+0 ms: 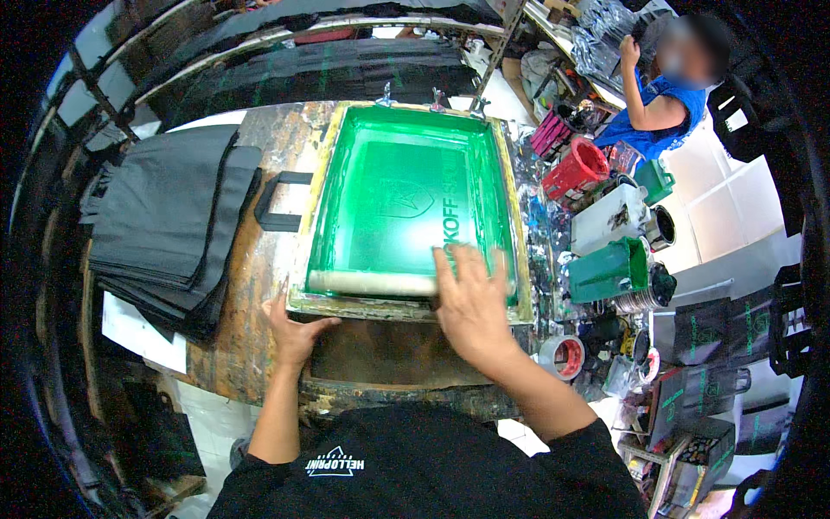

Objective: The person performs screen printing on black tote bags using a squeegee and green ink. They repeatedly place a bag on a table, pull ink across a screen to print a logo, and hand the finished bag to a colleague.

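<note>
A screen-printing frame (321,192) with pale wooden edges lies on the worktable in front of me. Its mesh (389,233) is coated green and shows a crest and lettering. Across the near end of the mesh rests a pale squeegee (372,283). My left hand (292,333) grips the frame's near left corner, thumb along the near edge. Over the squeegee's right part, my right hand (474,303) is closed on it, fingers slightly blurred and reaching past it. A black bag handle (281,222) sticks out from under the frame's left side.
Left on the worktable (259,285) is a stack of black bags (169,212). Along the right stand a red bucket (572,173), a white container (605,216), a green container (605,272) and a tape roll (560,357). A person in blue (670,108) is at the far right.
</note>
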A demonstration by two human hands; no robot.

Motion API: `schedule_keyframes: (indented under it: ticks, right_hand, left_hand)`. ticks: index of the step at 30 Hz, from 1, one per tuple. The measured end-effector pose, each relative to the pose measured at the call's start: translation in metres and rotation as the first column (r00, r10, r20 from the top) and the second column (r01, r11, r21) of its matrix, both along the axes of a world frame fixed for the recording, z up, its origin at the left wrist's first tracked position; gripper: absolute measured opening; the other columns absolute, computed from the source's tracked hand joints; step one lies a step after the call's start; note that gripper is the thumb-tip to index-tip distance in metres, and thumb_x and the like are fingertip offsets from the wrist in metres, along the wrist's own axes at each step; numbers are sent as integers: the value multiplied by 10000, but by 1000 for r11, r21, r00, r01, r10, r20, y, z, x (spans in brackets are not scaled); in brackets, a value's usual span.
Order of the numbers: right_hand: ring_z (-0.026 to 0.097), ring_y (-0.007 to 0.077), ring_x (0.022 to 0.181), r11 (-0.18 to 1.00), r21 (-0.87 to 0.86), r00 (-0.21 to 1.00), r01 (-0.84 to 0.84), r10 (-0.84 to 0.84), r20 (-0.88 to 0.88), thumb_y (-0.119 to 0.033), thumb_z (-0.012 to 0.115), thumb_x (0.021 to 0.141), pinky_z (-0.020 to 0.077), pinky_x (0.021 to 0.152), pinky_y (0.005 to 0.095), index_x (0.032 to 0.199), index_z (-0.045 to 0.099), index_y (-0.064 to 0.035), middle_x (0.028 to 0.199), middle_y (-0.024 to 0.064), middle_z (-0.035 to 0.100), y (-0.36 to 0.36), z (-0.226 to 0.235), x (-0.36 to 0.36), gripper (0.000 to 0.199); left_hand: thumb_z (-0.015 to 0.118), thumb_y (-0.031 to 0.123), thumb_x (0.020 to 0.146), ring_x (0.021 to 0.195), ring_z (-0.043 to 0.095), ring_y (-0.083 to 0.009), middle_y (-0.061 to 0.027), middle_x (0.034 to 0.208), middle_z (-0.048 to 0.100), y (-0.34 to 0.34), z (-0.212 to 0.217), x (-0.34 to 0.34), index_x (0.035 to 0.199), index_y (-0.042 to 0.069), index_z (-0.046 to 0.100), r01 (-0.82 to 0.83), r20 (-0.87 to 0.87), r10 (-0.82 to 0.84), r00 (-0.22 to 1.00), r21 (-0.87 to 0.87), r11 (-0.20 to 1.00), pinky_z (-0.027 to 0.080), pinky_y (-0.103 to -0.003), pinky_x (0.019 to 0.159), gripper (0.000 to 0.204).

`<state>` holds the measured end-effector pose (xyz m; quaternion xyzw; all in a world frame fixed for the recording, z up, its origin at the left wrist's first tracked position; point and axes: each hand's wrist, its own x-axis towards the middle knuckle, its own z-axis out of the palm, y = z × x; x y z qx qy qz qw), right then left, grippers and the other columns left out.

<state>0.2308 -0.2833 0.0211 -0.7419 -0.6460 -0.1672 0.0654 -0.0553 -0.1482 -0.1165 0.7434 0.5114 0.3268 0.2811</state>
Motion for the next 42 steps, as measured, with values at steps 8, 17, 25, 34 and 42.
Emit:
schedule_keyframes:
  ticks: [8,17,25,34,42]
  right_hand:
    - [639,301,999,974,-60,941,-218,194,-278,-200,880,727,465,872,440,1211,650,-111,1008,88,652,24,-14,33,544]
    - [680,393,964,968,-132,902,-212,142,-407,-221,908,719,536,824,478,1181,651,-62,1004,152,692,51,38,51,552]
    - [654,330,1052,955,-219,937,-200,121,-329,-239,883,765,489,922,498,1309,579,-157,1088,109,656,31,4,22,628]
    - [573,261,953,999,-25,986,-32,28,-163,-131,737,819,398,865,487,1189,620,-195,946,45,570,16,-20,-19,393]
    - [594,256,921,995,87,999,41,-38,-39,-123,608,922,391,832,481,1125,628,-206,927,37,594,92,-45,21,220]
  left_hand:
    - [1011,468,513,1138,618,-327,-146,1231,728,-1,-10,4,1423,-23,584,50,26,-56,998,201,978,367,-446,1021,1119]
    - [991,557,496,1128,674,-268,-124,1203,754,1,-6,1,1443,-16,571,70,-35,-64,997,224,972,351,-432,1025,1183]
    - [992,523,504,1068,623,-307,-122,1149,730,3,-9,1,1447,-21,566,93,-67,-78,995,249,964,366,-449,1008,1169]
    - [1012,477,467,1054,579,-321,-121,1131,720,0,-12,-1,1438,-37,575,77,21,-82,996,191,979,379,-459,993,1182]
    - [1028,421,446,1069,530,-329,-109,1155,715,1,-12,-1,1448,-33,570,75,2,-76,997,117,990,395,-451,995,1192]
